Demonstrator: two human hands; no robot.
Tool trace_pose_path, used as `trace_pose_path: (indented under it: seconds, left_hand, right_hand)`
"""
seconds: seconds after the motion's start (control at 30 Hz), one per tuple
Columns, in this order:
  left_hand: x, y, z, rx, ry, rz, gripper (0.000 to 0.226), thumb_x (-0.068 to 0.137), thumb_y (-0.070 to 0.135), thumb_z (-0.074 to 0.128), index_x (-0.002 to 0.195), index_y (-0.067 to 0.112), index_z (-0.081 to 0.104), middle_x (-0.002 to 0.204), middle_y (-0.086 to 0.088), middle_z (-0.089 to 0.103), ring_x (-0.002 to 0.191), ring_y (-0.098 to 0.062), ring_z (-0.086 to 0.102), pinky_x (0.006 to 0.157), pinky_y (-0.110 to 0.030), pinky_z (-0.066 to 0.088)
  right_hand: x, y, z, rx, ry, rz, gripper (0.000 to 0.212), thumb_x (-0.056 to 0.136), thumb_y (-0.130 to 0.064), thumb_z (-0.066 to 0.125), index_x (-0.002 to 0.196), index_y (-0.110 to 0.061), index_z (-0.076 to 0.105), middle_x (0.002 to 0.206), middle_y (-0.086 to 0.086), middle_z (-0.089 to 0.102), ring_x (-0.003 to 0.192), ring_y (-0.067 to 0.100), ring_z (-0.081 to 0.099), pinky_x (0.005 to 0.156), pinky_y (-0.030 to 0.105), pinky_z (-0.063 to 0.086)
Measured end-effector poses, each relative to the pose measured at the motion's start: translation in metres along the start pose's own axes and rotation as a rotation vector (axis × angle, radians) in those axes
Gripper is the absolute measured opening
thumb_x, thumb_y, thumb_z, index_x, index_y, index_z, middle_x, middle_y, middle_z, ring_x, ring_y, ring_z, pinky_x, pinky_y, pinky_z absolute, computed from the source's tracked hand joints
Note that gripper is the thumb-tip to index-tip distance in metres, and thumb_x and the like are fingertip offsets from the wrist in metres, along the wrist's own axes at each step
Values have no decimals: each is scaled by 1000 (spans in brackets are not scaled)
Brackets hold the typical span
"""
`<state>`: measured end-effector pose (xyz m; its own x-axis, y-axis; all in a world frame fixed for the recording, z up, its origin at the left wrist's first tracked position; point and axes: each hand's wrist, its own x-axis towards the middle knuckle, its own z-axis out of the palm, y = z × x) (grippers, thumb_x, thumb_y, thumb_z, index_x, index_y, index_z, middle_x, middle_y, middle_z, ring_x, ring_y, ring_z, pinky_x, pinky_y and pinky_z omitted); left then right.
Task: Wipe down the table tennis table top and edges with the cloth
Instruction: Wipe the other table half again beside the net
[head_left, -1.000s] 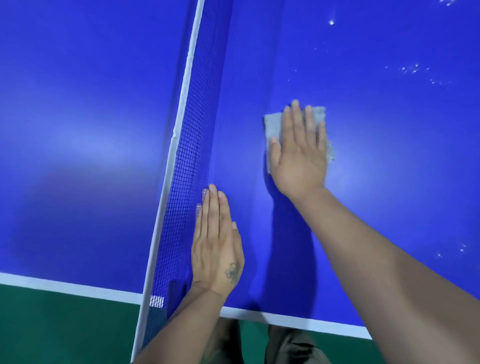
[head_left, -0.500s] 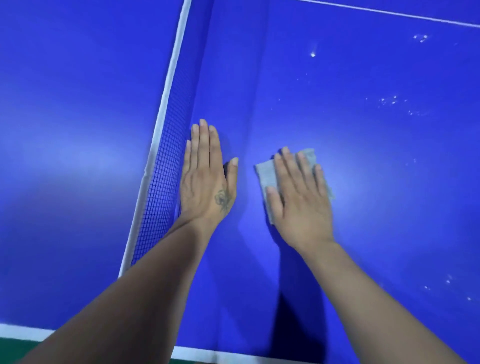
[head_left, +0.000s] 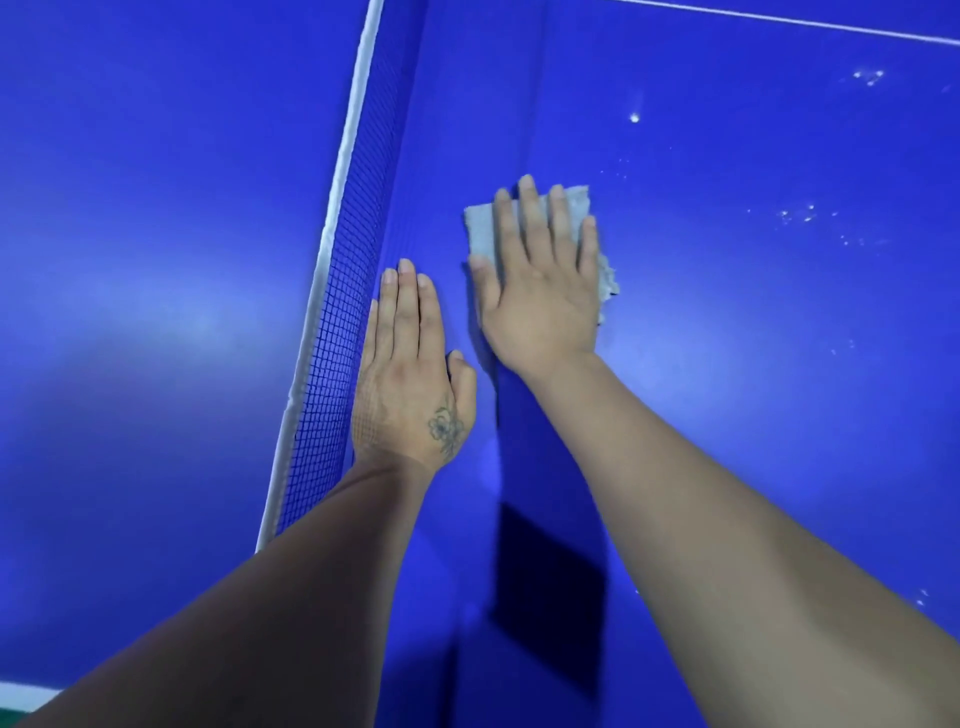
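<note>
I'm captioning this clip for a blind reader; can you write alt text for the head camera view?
A person's right hand presses a grey cloth flat on a blue table tennis table. The left hand rests flat beside the net. White specks dot the surface farther right.

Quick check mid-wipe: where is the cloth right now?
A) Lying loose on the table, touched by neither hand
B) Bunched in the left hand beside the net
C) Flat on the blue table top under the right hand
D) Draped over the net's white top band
C: the grey cloth lies flat on the blue table top under the right hand's straight fingers, while the left hand rests flat and bare beside the net.
</note>
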<state>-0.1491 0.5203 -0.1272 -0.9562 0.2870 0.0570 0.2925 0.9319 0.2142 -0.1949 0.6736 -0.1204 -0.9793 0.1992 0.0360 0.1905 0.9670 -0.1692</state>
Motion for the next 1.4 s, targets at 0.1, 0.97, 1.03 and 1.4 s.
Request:
trace_pose_path:
  seconds: [0.1, 0.97, 1.03, 1.4]
  left_hand:
    - [0, 0, 1, -21, 8, 1, 76, 97, 21, 45, 165, -6, 23, 175, -23, 15, 165, -35, 8, 135, -46, 9]
    - [-3, 3, 2, 14, 49, 48, 74, 98, 24, 45, 162, -10, 27, 173, -27, 21, 164, -37, 15, 132, -53, 19]
    - [-1, 6, 2, -16, 50, 69, 71, 99, 23, 41, 162, -10, 28, 173, -26, 22, 164, -36, 16, 131, -54, 21]
    - [124, 39, 18, 80, 37, -25, 75, 104, 41, 25, 167, 2, 21, 177, -18, 14, 165, -31, 7, 134, -50, 10]
  right_hand:
    - [-25, -2, 1, 14, -1, -86, 65, 113, -53, 29, 169, -22, 30, 178, 2, 21, 166, 27, 14, 132, 56, 11]
    - [67, 48, -11, 21, -79, 63, 73, 109, -59, 22, 172, -22, 16, 180, 1, 9, 167, 26, 3, 134, 51, 2]
    - [39, 54, -10, 28, -59, 13, 73, 108, -58, 23, 171, -22, 24, 179, 1, 16, 166, 25, 10, 134, 50, 6]
    - [19, 115, -19, 53, -58, 293, 72, 106, -48, 14, 173, -21, 13, 181, -4, 5, 167, 21, -2, 135, 47, -3]
